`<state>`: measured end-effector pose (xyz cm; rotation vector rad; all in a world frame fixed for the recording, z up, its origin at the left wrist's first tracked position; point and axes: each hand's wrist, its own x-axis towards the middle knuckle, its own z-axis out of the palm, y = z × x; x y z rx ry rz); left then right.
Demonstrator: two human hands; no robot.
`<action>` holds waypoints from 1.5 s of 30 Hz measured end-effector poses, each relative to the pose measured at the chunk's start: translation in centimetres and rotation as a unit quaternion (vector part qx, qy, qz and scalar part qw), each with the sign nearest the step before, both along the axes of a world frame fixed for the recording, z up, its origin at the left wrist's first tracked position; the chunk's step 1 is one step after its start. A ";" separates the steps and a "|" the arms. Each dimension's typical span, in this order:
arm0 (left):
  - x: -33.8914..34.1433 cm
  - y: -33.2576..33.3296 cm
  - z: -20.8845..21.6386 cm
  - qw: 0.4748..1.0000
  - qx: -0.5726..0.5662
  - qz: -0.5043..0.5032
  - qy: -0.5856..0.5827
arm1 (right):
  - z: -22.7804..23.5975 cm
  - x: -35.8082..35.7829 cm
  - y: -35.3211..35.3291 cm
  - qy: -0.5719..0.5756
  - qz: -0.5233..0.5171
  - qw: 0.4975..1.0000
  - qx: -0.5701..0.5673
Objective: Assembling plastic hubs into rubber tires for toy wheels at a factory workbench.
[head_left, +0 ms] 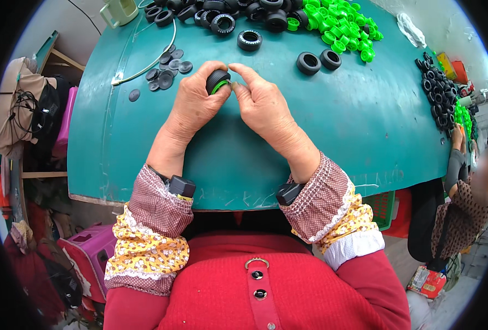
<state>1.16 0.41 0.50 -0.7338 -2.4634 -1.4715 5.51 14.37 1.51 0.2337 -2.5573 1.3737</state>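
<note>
A small toy wheel [216, 77], a black rubber tyre with a bright green hub showing at its lower edge, is gripped in my left hand [190, 103]. My right hand [267, 108] meets it from the other side, thumb and index finger at the wheel's right edge by the green hub. A loose tyre [249, 40] lies just beyond my hands. Farther right are two more tyres, one [308, 64] leaning close to the other [331, 59]. Left of my left hand, several flat black discs [165, 81] are scattered.
Black tyres [222, 24] and green hubs [343, 27] are heaped along the far side of the green table [365, 121]. A cream jug [118, 11] and a pale hoop [145, 72] stand left. Another tyre pile [437, 93] lies right, near another person [466, 203].
</note>
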 end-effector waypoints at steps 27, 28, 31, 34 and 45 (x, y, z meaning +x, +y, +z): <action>-0.2 0.2 -0.6 0.996 0.034 -0.049 -0.060 | 0.8 1.1 -1.1 0.040 -0.024 0.993 0.109; -0.2 0.2 -0.6 0.996 0.034 -0.050 -0.060 | 0.7 1.1 -1.1 0.040 -0.025 0.993 0.109; -0.1 0.2 -0.5 0.996 0.002 -0.034 -0.079 | 0.3 0.6 -1.0 0.028 -0.014 0.998 0.056; 0.4 0.8 -0.4 0.997 0.071 0.018 0.035 | 0.1 0.2 -0.7 0.022 -0.035 0.999 0.024; -0.4 0.0 -0.6 0.994 -0.013 -0.026 -0.104 | 0.4 0.8 -1.3 0.003 -0.013 0.997 0.082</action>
